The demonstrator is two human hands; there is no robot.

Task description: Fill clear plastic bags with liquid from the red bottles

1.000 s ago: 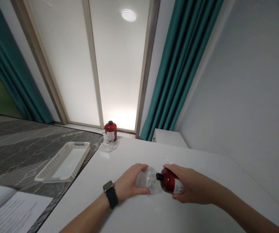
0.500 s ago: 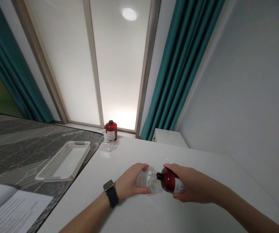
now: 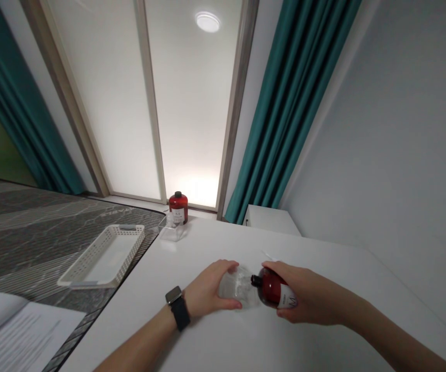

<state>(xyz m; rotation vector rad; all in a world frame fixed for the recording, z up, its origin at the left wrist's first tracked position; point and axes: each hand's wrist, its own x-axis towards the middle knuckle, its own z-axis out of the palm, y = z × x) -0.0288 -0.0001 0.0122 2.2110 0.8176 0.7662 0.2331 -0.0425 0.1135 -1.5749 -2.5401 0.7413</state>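
Right hand (image 3: 304, 294) is wrapped around the body of a red bottle (image 3: 271, 288), and the left hand (image 3: 206, 294) curves round a clear vessel (image 3: 230, 287), thumb on the near side, fingers on the far side. Under both hands and beyond them spreads the glossy white desk (image 3: 223, 341). A pale basket (image 3: 106, 263) lies well apart, ahead of the left hand and to its left. The red bottle looks stiff and smooth, probably with some weight if filled; its broad body is the place to take hold. The clear vessel looks lighter, slippery and perhaps brittle, so a gentle grip around its sides should suit it. The red bottle lies within the right hand's grasp, tipped toward the left hand; the clear vessel sits between the two. The bottle's dark neck (image 3: 256, 280) points away from the right hand, just beside the vessel; whether they touch I cannot tell.
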